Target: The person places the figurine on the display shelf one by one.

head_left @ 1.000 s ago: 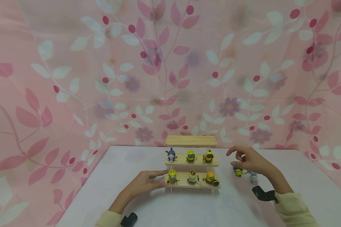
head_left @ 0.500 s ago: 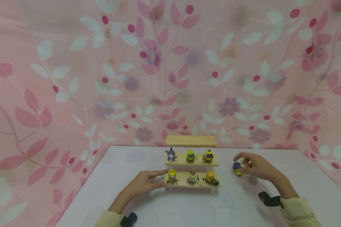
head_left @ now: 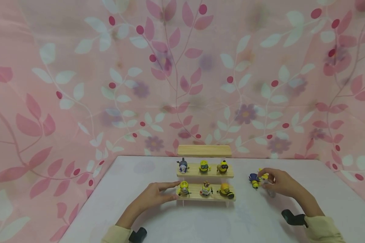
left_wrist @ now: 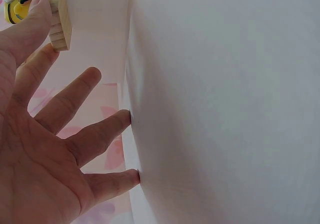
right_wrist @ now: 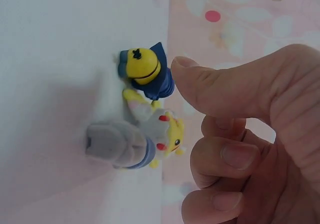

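In the head view my left hand [head_left: 154,196] touches the left end of a small tiered wooden shelf [head_left: 200,194] with thumb and index finger. Its other fingers spread straight beside the board end [left_wrist: 60,29] in the left wrist view. My right hand [head_left: 281,183] reaches over a cluster of toy figures right of the shelf, thumb apart from the loosely bent fingers. The right wrist view shows a yellow minion figure with blue clothing [right_wrist: 142,66], a white-and-yellow figure with red cheeks [right_wrist: 172,134] and a grey figure [right_wrist: 115,141]. My right thumb tip is right by the blue clothing; the index fingertip is hidden.
Minion figures stand on two tiers, including one with goggles [head_left: 184,187], a crowned one [head_left: 205,189] and a reclining one [head_left: 226,191]. The top board [head_left: 204,150] bears nothing. A white table [head_left: 200,222] meets a pink floral backdrop [head_left: 182,84].
My right hand has lowered to the loose figures and shifted right, uncovering the blue-clad minion and moving over the yellow one beside it. My left hand stays at the shelf.
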Demonstrator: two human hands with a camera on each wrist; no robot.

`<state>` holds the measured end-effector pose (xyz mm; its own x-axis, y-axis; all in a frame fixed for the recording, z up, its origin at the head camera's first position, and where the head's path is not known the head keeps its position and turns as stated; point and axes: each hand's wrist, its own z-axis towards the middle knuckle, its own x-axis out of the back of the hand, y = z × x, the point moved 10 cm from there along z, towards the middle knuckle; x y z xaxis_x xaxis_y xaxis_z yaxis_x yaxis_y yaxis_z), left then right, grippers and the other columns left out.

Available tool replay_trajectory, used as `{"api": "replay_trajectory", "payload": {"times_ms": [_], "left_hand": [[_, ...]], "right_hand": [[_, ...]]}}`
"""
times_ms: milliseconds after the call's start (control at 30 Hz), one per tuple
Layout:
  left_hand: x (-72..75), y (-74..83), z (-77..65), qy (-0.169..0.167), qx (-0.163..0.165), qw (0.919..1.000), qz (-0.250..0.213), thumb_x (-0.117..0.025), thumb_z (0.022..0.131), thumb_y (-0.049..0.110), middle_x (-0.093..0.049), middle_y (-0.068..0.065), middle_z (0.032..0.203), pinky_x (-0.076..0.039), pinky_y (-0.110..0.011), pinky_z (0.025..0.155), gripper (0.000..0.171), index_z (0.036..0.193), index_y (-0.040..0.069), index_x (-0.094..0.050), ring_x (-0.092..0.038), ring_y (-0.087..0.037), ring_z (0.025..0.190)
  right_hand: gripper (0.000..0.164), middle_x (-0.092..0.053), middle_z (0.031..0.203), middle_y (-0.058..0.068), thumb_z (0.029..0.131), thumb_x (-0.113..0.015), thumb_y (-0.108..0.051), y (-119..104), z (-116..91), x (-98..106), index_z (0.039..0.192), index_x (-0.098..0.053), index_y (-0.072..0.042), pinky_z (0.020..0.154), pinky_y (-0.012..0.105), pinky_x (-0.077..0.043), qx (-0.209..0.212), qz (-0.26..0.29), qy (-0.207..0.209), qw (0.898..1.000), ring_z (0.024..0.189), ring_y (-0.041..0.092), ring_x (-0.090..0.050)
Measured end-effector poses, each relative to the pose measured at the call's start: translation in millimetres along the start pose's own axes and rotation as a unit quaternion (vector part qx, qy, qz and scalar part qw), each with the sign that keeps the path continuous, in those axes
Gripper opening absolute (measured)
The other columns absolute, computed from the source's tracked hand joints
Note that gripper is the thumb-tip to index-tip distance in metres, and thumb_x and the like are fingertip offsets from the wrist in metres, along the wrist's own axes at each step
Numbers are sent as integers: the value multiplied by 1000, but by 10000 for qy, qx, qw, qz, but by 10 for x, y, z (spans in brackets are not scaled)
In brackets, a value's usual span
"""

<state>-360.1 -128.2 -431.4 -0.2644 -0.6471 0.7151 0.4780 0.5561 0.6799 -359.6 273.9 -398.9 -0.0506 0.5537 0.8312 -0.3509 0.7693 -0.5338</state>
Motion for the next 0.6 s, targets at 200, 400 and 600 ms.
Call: {"api": "replay_trajectory", "payload": {"times_ms": [200,400,600], "left_hand": [[-9,-16,-3,-12,44,10000,-45,-72,86,52,-61,3,134,-45,-54,100,52,134,38,-61,-54,-28,127],[-14,-24,1,-17,64,10000,-32,-72,86,52,-61,3,134,-45,-54,100,51,134,39,-61,-54,-28,127],[-18,-40,4,-39,112,9999,-20,-72,85,51,-61,2,134,-45,-55,100,52,134,39,-61,-54,-29,127]], "right_hand": [[32,-45,74,-1,82,-80,-14,145,-54,-8,109,-65,-6,50,25,-33,-148,-171,4,9997,61,12,-39],[34,-45,71,1,80,-81,-18,322,-90,-37,108,-65,-8,51,27,-33,-710,-406,-80,9966,61,16,-42],[36,-48,76,5,81,-81,-25,471,-125,-54,109,-66,-9,53,31,-38,-1322,-476,-236,9898,66,21,-45]]}}
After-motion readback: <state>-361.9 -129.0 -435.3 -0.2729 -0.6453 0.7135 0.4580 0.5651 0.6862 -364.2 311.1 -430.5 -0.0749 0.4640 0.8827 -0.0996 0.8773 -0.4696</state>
